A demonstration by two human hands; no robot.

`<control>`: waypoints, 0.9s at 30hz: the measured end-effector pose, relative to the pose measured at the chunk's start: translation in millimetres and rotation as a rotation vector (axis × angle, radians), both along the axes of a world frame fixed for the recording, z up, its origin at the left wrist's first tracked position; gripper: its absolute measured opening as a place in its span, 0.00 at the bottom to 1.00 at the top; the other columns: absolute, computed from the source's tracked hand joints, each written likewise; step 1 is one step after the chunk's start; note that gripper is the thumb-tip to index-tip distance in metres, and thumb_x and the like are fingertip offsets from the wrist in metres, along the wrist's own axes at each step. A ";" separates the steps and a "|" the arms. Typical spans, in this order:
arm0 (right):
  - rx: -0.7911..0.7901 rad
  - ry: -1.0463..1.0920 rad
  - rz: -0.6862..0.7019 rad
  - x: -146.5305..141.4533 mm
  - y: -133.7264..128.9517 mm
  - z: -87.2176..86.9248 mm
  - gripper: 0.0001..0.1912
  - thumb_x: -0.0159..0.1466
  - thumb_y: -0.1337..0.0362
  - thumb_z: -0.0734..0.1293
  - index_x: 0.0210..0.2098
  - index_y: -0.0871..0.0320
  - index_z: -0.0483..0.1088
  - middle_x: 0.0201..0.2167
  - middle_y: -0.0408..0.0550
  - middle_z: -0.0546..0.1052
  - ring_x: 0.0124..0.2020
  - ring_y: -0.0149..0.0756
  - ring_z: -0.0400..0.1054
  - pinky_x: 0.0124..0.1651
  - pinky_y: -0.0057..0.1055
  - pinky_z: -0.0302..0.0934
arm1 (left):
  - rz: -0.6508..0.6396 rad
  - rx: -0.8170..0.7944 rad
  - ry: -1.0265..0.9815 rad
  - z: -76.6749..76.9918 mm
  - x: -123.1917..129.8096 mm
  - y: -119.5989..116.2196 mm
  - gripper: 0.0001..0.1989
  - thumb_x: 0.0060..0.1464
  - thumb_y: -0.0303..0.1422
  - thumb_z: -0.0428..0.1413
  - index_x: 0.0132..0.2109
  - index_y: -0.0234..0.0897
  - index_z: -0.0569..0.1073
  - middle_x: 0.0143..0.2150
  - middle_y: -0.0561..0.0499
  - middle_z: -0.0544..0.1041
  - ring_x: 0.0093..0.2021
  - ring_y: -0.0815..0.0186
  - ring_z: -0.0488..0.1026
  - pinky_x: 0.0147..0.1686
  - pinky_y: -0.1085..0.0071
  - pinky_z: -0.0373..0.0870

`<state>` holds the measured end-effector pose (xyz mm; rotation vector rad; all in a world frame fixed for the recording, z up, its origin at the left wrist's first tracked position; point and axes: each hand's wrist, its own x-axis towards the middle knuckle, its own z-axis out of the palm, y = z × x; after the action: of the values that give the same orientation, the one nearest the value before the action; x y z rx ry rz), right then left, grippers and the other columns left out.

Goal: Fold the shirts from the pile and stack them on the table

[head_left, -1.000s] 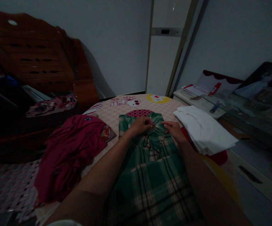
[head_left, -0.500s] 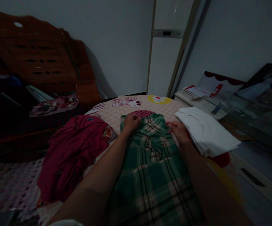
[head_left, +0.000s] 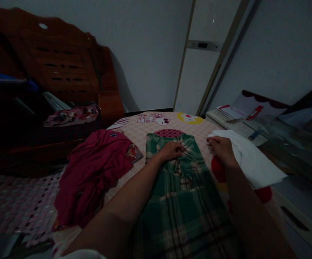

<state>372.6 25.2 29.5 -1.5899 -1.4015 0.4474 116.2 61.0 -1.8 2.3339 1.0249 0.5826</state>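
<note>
A green plaid garment lies spread lengthwise on the table, bunched near its far end. Over that bunched part is my left hand, its fingers curled down at the cloth. Whether it pinches any fabric is hidden. To the right, my right hand is off the garment, at the near-left corner of a flat white folded stack. Its fingers are drawn together, and I cannot make out what is between them. A crumpled dark-red garment lies left of the plaid one.
A patterned cloth covers the rounded table. Behind at left stands a carved wooden bench with fabric on its seat. At right, a glass shelf and papers rest by the wall. A tall white cabinet-like unit stands behind.
My left hand has shifted right across the plaid garment. My right hand has left the garment's right edge for the white stack, its fingers closing together. The view has turned slightly left.
</note>
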 end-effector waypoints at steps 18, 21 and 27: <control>-0.148 -0.872 0.301 -28.7 89.5 -30.9 0.19 0.58 0.79 0.57 0.44 0.64 0.73 0.46 0.56 0.77 0.48 0.37 0.68 0.52 0.29 0.59 | -0.022 0.028 0.041 -1.5 -2.7 1.1 0.16 0.49 0.28 0.57 0.46 0.37 0.80 0.32 0.53 0.79 0.32 0.68 0.73 0.33 0.75 0.63; -0.177 -0.914 0.275 -28.0 93.2 -30.4 0.17 0.59 0.78 0.58 0.43 0.64 0.72 0.44 0.57 0.77 0.46 0.39 0.68 0.50 0.30 0.58 | -0.018 0.047 0.046 -2.0 -2.3 1.3 0.16 0.49 0.28 0.56 0.46 0.38 0.80 0.33 0.53 0.80 0.33 0.67 0.73 0.34 0.75 0.64; -0.234 -0.984 0.188 -31.0 95.7 -30.2 0.17 0.60 0.78 0.57 0.45 0.65 0.71 0.46 0.61 0.75 0.48 0.43 0.68 0.50 0.33 0.59 | 0.016 0.176 0.110 -1.4 -4.1 -1.3 0.17 0.52 0.32 0.56 0.50 0.42 0.78 0.43 0.51 0.79 0.41 0.63 0.74 0.40 0.71 0.66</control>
<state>341.6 120.9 -0.7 -1.9830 -2.3028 -0.1227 112.1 59.8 -3.2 2.5382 1.0812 0.5759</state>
